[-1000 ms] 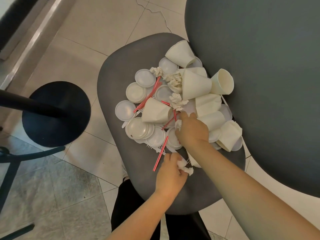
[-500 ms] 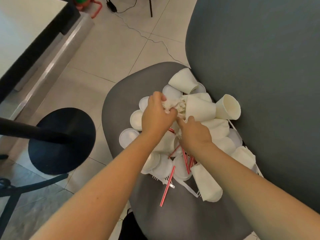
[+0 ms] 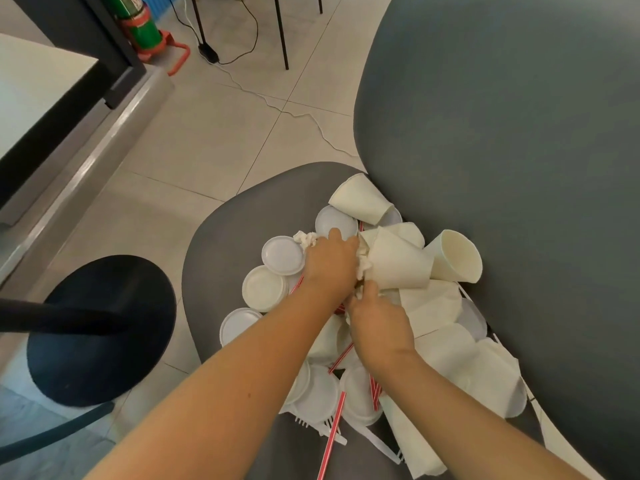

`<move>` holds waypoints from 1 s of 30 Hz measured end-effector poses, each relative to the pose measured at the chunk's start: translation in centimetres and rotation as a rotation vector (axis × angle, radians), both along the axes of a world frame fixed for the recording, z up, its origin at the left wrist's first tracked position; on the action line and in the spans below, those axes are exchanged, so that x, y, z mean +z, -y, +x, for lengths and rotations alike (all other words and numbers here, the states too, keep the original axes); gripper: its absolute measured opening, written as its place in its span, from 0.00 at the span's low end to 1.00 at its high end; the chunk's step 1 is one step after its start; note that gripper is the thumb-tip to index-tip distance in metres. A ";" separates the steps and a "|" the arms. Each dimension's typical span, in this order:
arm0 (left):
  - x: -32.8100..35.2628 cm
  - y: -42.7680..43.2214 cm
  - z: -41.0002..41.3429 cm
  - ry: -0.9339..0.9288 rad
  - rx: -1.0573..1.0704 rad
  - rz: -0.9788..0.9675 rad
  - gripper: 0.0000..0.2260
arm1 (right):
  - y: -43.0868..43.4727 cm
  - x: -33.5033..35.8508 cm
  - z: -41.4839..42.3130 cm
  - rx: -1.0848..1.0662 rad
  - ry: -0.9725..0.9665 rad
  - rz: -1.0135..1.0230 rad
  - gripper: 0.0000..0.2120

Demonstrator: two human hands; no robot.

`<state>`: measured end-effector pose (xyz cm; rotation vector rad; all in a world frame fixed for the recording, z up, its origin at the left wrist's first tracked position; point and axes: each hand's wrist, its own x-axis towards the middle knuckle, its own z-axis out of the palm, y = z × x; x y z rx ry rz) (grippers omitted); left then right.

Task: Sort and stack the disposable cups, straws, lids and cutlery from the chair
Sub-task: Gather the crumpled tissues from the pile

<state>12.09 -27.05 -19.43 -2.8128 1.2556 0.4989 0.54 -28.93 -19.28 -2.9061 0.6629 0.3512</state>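
Head view: our left hand (image 3: 330,263) and right hand (image 3: 379,322) both clutch crumpled tissue (image 3: 362,263), fingers closed, amid paper cups (image 3: 398,261) on the chair seat (image 3: 221,244).

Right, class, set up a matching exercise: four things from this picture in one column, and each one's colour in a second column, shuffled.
Things:
1. straw
2. chair seat
3. fire extinguisher
4. cup

Colours:
A. green
B. cream white
C. red and white stripes
D. dark grey

Pairs: 1-C, 2-D, 3-A, 4-B
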 end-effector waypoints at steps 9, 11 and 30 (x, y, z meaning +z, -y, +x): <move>3.2 -4.4 0.4 -0.183 0.543 -0.434 0.12 | 1.2 2.6 -0.8 -0.140 0.038 0.233 0.16; 3.7 -4.9 1.5 -0.267 0.693 -0.471 0.13 | 1.3 3.4 -1.2 -0.196 0.064 0.287 0.14; 1.1 -1.7 3.4 -0.452 0.733 -0.300 0.11 | 2.4 6.0 -2.8 -0.548 0.507 0.506 0.06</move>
